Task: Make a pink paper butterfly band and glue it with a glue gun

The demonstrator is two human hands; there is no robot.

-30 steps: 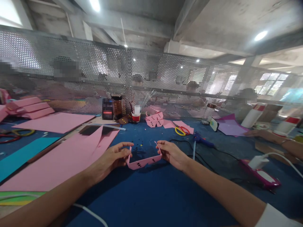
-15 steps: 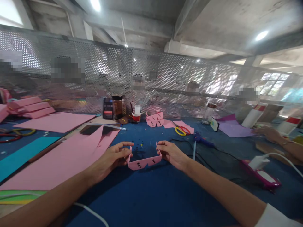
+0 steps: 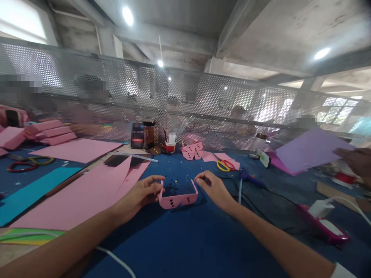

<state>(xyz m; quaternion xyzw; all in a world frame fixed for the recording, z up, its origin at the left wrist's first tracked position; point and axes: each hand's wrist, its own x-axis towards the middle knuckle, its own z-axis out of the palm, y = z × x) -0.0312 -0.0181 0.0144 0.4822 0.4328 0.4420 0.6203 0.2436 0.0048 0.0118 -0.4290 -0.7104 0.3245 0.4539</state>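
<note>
- Glasses [image 3: 177,202] stood front-toward-wearer on the table [image 3: 179,239], or just above it, between both hands; contact wasn't clear. Pink, slotted, temples folded away from the wearer.
- Left hand [image 3: 135,197]: thumb and index closed on the left temple [image 3: 161,192].
- Right hand [image 3: 214,190]: fingers curled, thumb and index nearly together by the tip of the right temple [image 3: 195,187]. Couldn't tell if they touched.
- Step, my read: setting or checking the temple folds. Next move called for a light pinch on the right side, left hand steady; thin stock could crease.
- Behind glasses: other pair [image 3: 193,150]. Right of glasses: glue gun [image 3: 252,178].
- Vs half a second earlier: right fingers had backed off the right temple; far right of glasses, a co-worker's hand [image 3: 356,160] had raised the purple sheet [image 3: 307,150]. View had shifted a bit.
</note>
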